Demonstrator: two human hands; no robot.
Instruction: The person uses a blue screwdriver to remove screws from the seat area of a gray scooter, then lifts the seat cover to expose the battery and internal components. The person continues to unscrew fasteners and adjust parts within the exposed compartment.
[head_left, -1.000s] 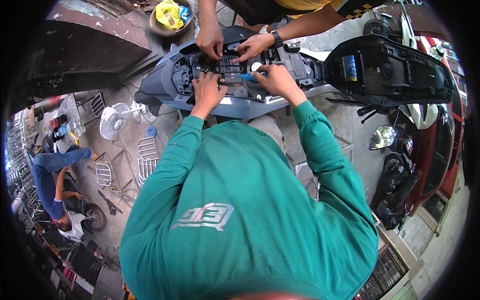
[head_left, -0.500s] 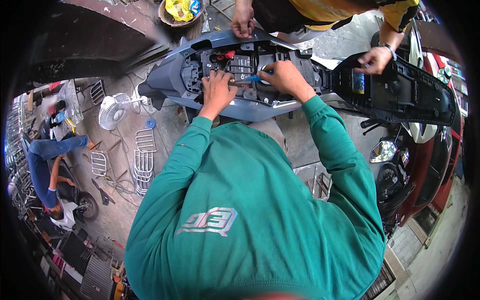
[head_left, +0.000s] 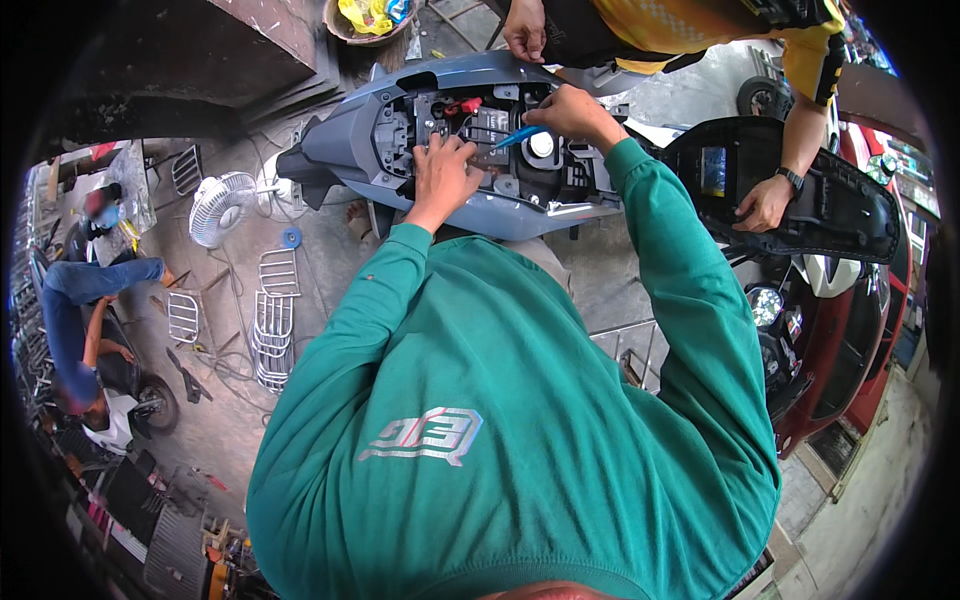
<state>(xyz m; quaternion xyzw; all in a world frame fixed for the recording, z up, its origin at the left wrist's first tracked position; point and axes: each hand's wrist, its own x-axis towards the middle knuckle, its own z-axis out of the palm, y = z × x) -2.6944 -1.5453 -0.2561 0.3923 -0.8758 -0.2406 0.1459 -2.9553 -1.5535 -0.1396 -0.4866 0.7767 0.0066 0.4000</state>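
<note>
Scooter (head_left: pixel 480 200), grey-blue with its seat lifted, stands in front of both hands, its open bay full of black plastic parts and wiring. Left hand (head_left: pixel 442 172) lies flat, fingers spread, on those parts. Right hand (head_left: pixel 570 112) is closed around a blue-handled screwdriver (head_left: pixel 515 137) angled down into the bay.

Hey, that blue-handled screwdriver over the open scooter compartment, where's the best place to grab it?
Grip the blue-handled screwdriver by its blue handle, coming from the right, as the right hand does: the handle end points right, and the tip angles down-left into the crowded compartment.
</note>
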